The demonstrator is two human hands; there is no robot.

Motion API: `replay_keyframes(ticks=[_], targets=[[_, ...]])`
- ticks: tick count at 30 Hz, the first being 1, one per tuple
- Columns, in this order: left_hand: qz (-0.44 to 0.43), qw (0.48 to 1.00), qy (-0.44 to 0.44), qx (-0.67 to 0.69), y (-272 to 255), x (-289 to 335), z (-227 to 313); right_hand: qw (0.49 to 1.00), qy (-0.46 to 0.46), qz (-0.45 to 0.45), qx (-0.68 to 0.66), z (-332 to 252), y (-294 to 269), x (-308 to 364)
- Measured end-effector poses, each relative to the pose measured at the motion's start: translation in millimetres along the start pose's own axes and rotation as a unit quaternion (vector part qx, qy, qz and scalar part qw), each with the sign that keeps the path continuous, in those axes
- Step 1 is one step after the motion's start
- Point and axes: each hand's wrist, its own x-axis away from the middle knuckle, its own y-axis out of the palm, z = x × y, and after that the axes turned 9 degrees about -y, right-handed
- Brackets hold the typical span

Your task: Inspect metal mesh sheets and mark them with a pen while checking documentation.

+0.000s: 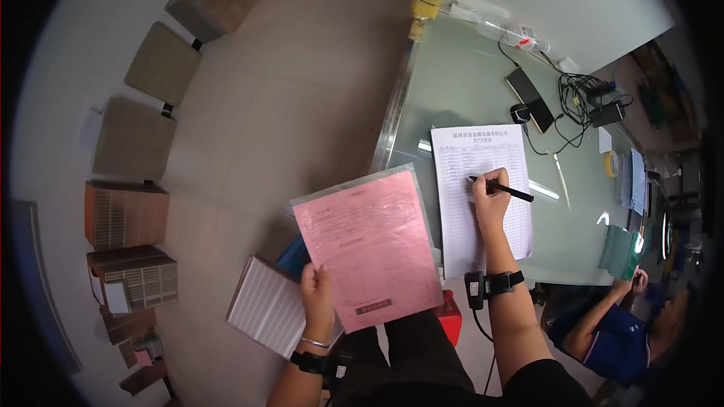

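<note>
Pale green desktop fills the upper right. Lower centre, the left hand pinches a pink sheet, thumb on top, the sheet spreading rightward. Right of centre, the right hand bends over a ruled form, fingers closed around a black pen.

The sheet is pink with darker printed lines and a dark reddish block near its lower edge, the pen is black, and the stack of forms is white, ruled in a fine dark grid. The bench is pale green with white streaks of glare, its phone black, its tape roll yellow and its pen cup yellow too. A co-worker's top is deep blue, the stool bright red, and the floor greyish beige.
</note>
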Motion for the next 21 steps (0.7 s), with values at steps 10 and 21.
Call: replay_keyframes(ticks=[10,21], targets=[[-0.001,1.0,0.001,0.001,-1.5,-1.9,-1.0,1.0,0.012,-0.018,0.023,2.6,2.7,1.1],[-0.023,0.999,0.005,0.035,-2.1,-4.5,-5.0,0.999,0.001,-0.028,0.043,6.0,3.8,0.1]])
